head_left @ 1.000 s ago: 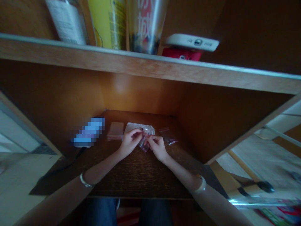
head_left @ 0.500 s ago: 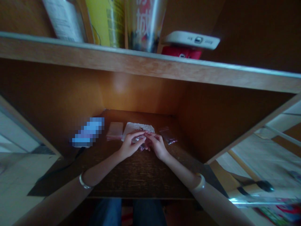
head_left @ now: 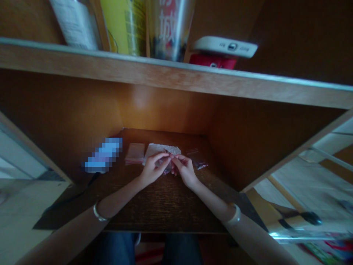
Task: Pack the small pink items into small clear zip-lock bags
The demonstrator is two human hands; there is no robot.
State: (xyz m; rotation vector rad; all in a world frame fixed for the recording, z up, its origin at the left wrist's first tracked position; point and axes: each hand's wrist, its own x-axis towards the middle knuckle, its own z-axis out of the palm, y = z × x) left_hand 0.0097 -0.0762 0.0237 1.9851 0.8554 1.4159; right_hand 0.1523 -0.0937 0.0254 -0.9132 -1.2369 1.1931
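Observation:
Over the dark wooden desk, my left hand [head_left: 153, 170] and my right hand [head_left: 185, 170] meet at the fingertips. Both pinch the top of a small clear plastic bag [head_left: 167, 168], which shows between and below the fingers; its contents are too blurred to name. Just behind the hands lies a crumpled white paper or wrapper [head_left: 154, 148], partly covered by them, with small dark bits on it. To the right of my right hand lies another small clear zip bag [head_left: 197, 159] with dark contents. A stack of pale, flat packets [head_left: 134, 152] sits left of the white paper.
A lit phone [head_left: 104, 154], pixelated, leans at the left wall with a cable running from it. Overhead, a shelf [head_left: 165, 75] crosses the view, bearing a yellow container [head_left: 124, 29], a clear printed cup [head_left: 168, 33] and a white device [head_left: 224, 46] on a red one [head_left: 212, 61].
My fingertips have drawn closer together at the bag's top, and less of the plastic shows below them. My legs have shifted slightly beneath the desk. The other things stay put.

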